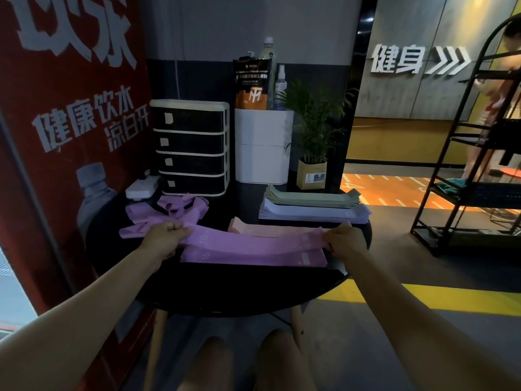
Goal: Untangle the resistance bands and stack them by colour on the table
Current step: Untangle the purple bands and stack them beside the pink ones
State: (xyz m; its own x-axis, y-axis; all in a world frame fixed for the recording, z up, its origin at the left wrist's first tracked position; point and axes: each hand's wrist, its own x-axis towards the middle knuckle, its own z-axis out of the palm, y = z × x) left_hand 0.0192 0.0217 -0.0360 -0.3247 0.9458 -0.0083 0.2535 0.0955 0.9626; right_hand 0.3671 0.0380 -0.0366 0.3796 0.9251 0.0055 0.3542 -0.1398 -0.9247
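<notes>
A purple resistance band (253, 239) is stretched flat between my hands, just above the round black table (225, 292). My left hand (165, 238) pinches its left end; my right hand (342, 239) grips its right end. Directly below lies a flat stack of purple bands (253, 259). A tangled heap of purple bands (169, 211) sits at the table's left rear. Behind the held band lies a pink stack (267, 228). A green stack (310, 197) rests on a lilac stack (313, 213) at the right rear.
A black drawer unit (191, 148), a white power strip (141, 187), a white box (262, 148) with bottles and a potted plant (313, 165) line the table's back. A red poster wall stands left. A black metal shelf (465, 165) stands right, a person behind it.
</notes>
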